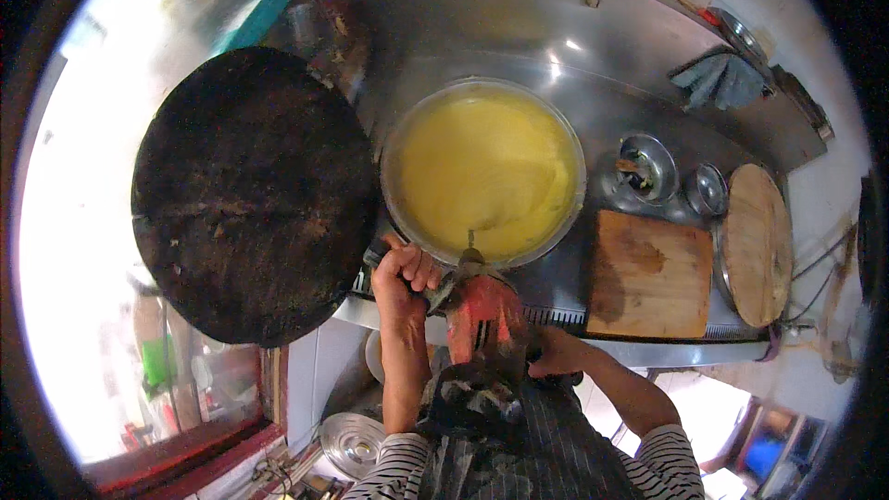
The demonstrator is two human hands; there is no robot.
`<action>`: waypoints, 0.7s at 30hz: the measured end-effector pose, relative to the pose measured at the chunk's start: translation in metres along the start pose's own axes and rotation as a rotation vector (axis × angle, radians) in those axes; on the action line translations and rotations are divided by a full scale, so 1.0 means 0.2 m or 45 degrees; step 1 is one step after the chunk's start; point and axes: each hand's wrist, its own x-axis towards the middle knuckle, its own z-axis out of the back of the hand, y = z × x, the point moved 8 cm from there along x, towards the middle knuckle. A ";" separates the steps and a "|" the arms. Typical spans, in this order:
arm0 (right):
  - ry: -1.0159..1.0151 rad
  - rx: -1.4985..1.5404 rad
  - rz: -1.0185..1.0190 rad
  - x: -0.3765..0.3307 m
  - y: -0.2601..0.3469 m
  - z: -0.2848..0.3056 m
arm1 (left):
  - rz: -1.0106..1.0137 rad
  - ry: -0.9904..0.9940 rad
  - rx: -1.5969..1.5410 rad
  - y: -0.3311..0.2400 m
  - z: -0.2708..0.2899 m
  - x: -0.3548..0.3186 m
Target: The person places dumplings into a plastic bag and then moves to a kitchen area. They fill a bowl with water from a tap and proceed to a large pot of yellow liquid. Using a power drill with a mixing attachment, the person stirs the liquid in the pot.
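Note:
A red power drill points away from me over the near rim of a wide metal basin. Its shaft reaches into the thick yellow batter, where swirl marks show around it. My left hand is wrapped round the drill's black side handle. At the drill's rear right, my right hand is closed on its body; the fingers are partly hidden. The shaft's lower end is sunk in the batter and out of sight.
Left of the basin is a large round blackened lid. On the steel counter to the right are a wooden cutting board, a round board and two metal bowls. A grey cloth hangs on the back ledge.

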 end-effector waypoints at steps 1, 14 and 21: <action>-0.009 0.051 0.234 0.03 0.00 0.01 | -0.043 -0.047 0.029 -0.01 -0.01 -0.01; -0.287 -0.021 0.068 -0.10 -0.51 0.10 | 0.063 -0.007 0.261 0.49 -0.29 -0.24; -0.309 0.025 0.036 -0.18 -0.51 0.11 | -0.006 -0.078 0.149 0.40 -0.29 -0.22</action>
